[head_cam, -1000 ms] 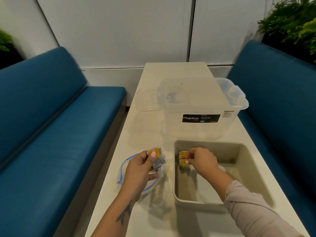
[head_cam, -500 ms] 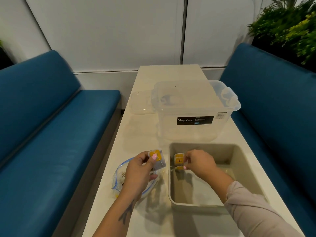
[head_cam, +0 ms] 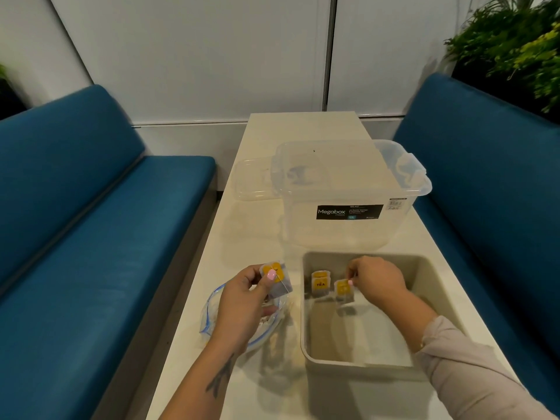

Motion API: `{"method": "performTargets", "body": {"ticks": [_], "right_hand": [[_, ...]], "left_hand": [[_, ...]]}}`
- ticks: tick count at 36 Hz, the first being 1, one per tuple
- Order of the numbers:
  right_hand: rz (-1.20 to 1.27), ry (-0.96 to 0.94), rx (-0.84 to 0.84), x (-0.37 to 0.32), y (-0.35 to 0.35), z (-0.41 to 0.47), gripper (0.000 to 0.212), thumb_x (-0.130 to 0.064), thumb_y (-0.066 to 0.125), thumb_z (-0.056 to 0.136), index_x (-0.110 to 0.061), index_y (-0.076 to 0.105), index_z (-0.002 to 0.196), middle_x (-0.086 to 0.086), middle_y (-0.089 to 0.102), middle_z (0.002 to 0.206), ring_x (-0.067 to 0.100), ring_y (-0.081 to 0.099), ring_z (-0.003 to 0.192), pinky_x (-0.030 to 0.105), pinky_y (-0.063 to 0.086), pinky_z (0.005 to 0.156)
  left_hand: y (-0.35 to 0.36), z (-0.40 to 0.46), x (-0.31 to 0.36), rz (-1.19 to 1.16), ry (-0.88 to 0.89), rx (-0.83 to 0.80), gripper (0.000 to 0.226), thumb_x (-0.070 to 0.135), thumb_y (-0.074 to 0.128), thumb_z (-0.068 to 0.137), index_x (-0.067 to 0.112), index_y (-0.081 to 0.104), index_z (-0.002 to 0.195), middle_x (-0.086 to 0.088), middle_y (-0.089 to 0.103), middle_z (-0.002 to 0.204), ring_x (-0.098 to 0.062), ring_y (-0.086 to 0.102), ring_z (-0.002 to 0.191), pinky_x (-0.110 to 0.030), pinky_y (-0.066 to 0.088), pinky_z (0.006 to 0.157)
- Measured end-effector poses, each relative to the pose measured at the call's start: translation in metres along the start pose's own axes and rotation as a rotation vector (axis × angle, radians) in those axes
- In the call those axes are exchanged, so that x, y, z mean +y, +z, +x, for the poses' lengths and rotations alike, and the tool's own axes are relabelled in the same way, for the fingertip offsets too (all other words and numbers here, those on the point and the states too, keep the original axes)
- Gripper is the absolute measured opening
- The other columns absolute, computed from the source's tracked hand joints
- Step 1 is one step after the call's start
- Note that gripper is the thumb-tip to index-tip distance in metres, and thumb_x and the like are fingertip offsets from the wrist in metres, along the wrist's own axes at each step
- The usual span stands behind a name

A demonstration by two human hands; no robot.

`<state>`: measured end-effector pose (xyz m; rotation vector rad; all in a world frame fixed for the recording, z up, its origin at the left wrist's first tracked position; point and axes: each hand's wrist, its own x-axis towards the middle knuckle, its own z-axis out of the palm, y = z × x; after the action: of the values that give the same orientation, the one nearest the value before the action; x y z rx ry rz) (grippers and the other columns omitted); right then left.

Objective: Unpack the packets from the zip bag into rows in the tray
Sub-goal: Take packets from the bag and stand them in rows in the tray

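A beige tray sits on the table at the near right. One yellow-tagged tea packet leans against the tray's far left wall. My right hand pinches a second packet just to the right of it, inside the tray. My left hand grips another tea packet above the clear zip bag, which lies on the table left of the tray. What the bag still holds is hidden by my hand.
A clear Megabox storage box stands behind the tray, with a clear lid lying at its left. Blue benches flank the narrow white table. Plants grow at the far right.
My right hand has shifted right inside the tray with a packet, leaving one packet leaning at the far left wall. My left hand keeps its packet above the bag.
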<state>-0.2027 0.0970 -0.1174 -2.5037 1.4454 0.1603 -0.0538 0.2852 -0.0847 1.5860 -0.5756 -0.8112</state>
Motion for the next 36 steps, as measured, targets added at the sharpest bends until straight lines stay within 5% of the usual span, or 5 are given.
{"method": "performTargets", "body": {"ticks": [15, 36], "right_hand": [[0.064, 0.122, 0.131, -0.006, 0.022, 0.01, 0.026, -0.02, 0.048, 0.094, -0.034, 0.067, 0.103, -0.002, 0.069, 0.1, 0.02, 0.064, 0.089, 0.029, 0.051, 0.076], [-0.099, 0.1, 0.213, -0.005, 0.024, 0.01, 0.016, -0.037, 0.051, 0.095, -0.029, 0.065, 0.096, -0.005, 0.07, 0.093, 0.019, 0.063, 0.09, 0.03, 0.031, 0.076]], "left_hand": [[0.001, -0.006, -0.002, -0.022, -0.009, -0.003, 0.014, 0.026, 0.057, 0.091, 0.018, 0.067, 0.097, -0.009, 0.071, 0.095, -0.023, 0.067, 0.086, -0.025, 0.056, 0.063], [0.005, -0.005, -0.004, -0.031, 0.007, -0.005, 0.014, 0.027, 0.058, 0.089, 0.02, 0.066, 0.098, -0.007, 0.07, 0.096, -0.026, 0.067, 0.092, -0.026, 0.056, 0.063]]}}
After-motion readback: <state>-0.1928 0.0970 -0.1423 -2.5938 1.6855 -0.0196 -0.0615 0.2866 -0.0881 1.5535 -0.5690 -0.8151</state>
